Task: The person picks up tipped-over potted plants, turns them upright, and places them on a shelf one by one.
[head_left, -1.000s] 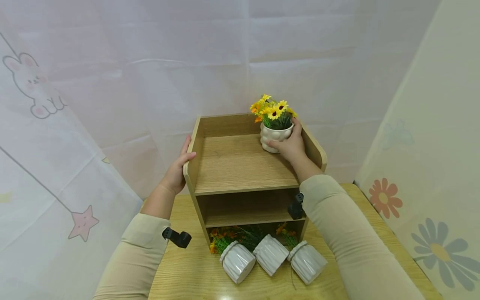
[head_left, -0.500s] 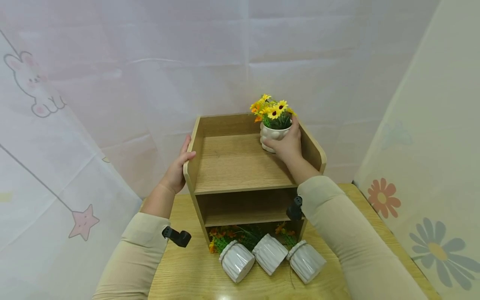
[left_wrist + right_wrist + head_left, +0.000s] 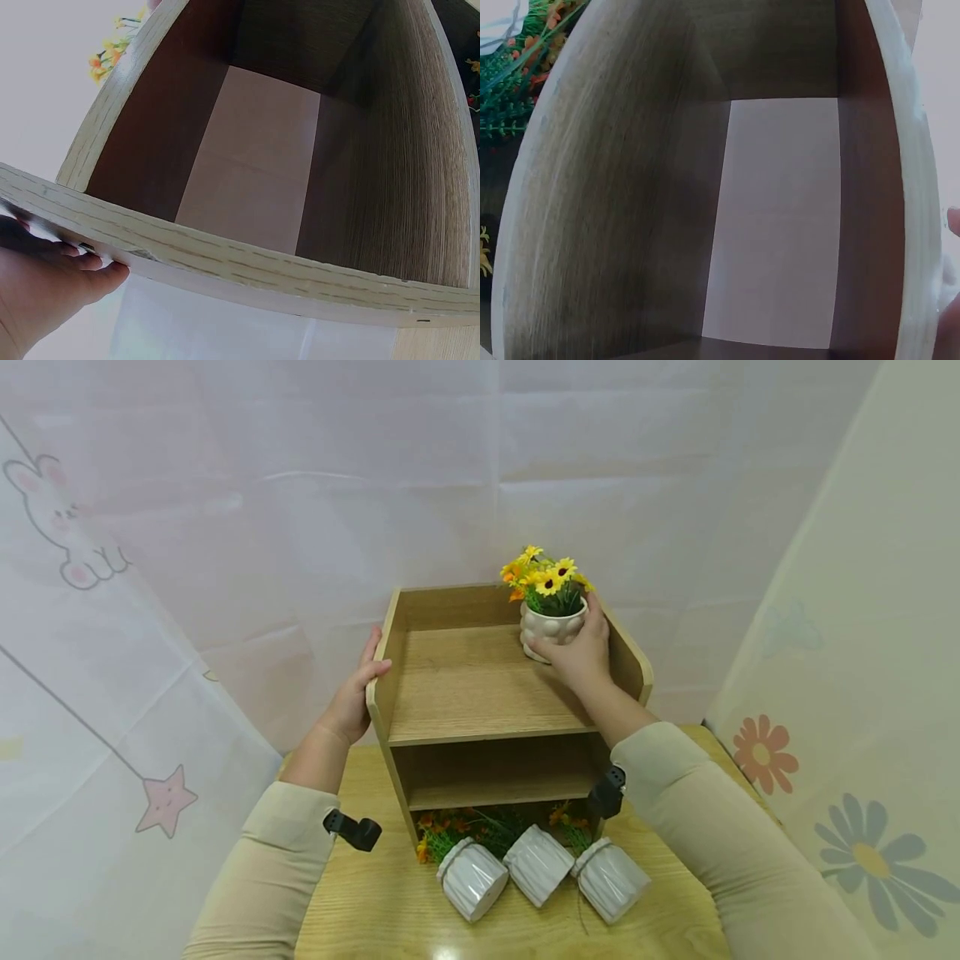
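Note:
A wooden shelf unit (image 3: 457, 693) stands on the table with its open front toward me. My left hand (image 3: 351, 702) grips its left side panel, thumb over the top edge and fingers along the outside. The left wrist view shows that hand (image 3: 52, 277) against the panel's outer face. My right hand (image 3: 581, 652) holds a white bubble-textured flowerpot (image 3: 534, 628) with yellow and orange artificial flowers (image 3: 547, 578), at the back right corner of the top shelf. Its thumb lies across the pot's front. Only part of the hand shows at the right wrist view's edge.
Several white ribbed pots lie tipped in front of the unit: a left pot (image 3: 474, 881), a middle pot (image 3: 538, 864) and a right pot (image 3: 611, 881). Their flowers point into the bottom compartment. Printed cloth walls (image 3: 300, 527) enclose the wooden table (image 3: 375, 910).
My right forearm has swung slightly outward to the right, while the right hand stays at the flowerpot. The left hand and the shelf unit hold their places.

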`<state>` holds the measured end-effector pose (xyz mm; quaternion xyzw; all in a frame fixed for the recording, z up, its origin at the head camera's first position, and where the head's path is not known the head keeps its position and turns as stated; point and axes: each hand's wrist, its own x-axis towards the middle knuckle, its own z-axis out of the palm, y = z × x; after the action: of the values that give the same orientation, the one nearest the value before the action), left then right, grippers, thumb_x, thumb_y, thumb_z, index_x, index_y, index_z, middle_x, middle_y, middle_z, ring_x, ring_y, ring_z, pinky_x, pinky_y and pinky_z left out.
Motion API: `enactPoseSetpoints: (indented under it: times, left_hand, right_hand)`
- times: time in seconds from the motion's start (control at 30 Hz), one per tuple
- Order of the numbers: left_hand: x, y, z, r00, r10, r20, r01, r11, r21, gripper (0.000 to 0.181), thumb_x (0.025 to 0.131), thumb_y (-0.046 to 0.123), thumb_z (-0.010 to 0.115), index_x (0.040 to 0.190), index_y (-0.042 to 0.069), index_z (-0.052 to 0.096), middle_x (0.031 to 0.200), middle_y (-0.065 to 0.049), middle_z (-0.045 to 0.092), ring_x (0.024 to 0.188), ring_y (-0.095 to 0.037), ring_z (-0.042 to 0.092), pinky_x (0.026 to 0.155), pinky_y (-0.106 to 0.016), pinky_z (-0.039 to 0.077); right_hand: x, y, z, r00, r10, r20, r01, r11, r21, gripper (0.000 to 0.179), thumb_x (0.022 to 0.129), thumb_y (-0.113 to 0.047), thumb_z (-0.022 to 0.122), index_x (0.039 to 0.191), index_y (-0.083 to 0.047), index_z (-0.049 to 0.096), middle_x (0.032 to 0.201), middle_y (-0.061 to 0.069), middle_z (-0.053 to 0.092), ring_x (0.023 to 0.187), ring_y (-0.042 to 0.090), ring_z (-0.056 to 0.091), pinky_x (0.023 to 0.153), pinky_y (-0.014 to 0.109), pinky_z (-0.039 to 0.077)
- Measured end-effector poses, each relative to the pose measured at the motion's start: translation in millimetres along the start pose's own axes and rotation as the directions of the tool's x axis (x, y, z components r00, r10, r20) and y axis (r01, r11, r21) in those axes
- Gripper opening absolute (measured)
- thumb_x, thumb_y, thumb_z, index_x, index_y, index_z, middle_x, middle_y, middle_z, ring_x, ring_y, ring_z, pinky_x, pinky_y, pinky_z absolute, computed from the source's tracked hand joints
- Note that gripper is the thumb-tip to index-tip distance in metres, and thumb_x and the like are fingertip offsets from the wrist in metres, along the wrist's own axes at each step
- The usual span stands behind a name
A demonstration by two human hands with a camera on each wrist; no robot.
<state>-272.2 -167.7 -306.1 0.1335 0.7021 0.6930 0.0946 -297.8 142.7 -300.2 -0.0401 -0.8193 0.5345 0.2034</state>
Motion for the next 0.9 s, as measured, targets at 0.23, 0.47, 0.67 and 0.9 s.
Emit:
enactPoseSetpoints:
  times: [0.23, 0.47, 0.67, 0.9]
  left_hand:
    - [0.1, 0.9, -0.5, 1.0, -0.003, -0.004, 0.003, 1.0, 0.003, 0.075, 0.095, 0.031, 0.032, 0.153, 0.046, -0.012, 0.164, 0.005, -0.017, 0.149, -0.031, 0.002, 0.117, -0.056, 0.008]
    - [0.3, 0.0, 0.3, 1.0, 0.0, -0.004, 0.0, 1.0, -0.006, 0.076, 0.094, 0.03, 0.032, 0.154, 0.046, -0.013, 0.164, 0.005, -0.017, 0.148, -0.031, 0.004, 0.117, -0.056, 0.008]
    - [1.3, -0.5, -0.1, 1.0, 0.0, -0.002, 0.0, 1.0, -0.006, 0.076, 0.094, 0.031, 0.032, 0.154, 0.045, -0.012, 0.164, 0.007, -0.018, 0.149, -0.029, 0.001, 0.117, -0.056, 0.007]
    - [0.5, -0.1, -0.5, 1.0, -0.007, -0.004, 0.007, 1.0, -0.009, 0.077, 0.094, 0.03, 0.032, 0.154, 0.044, -0.014, 0.165, 0.005, -0.016, 0.148, -0.032, 0.005, 0.117, -0.056, 0.009]
  right_hand:
    - [-14.0, -3, -15, 0.996, -0.069, 0.055, 0.065, 0.996, 0.065, 0.106, 0.078, -0.026, 0.081, 0.156, -0.008, 0.011, 0.161, 0.013, 0.02, 0.148, 0.026, 0.023, 0.12, 0.042, 0.023]
    - [-39.8, 0, -32, 0.979, -0.066, 0.194, 0.063, 0.998, 0.019, 0.108, 0.082, -0.033, 0.078, 0.158, -0.009, 0.005, 0.163, 0.013, 0.01, 0.151, 0.029, 0.013, 0.122, 0.045, 0.017]
    - [-65.5, 2, -48, 0.953, -0.066, 0.294, 0.067, 0.998, 0.008, 0.108, 0.085, -0.03, 0.076, 0.158, -0.01, 0.0, 0.165, 0.012, 0.004, 0.152, 0.032, 0.008, 0.121, 0.048, 0.016]
    - [-88.3, 14, -61, 0.915, -0.119, 0.385, 0.117, 0.993, 0.028, 0.102, 0.086, -0.023, 0.075, 0.158, -0.009, 0.003, 0.164, 0.016, 0.009, 0.151, 0.035, 0.013, 0.12, 0.05, 0.019]
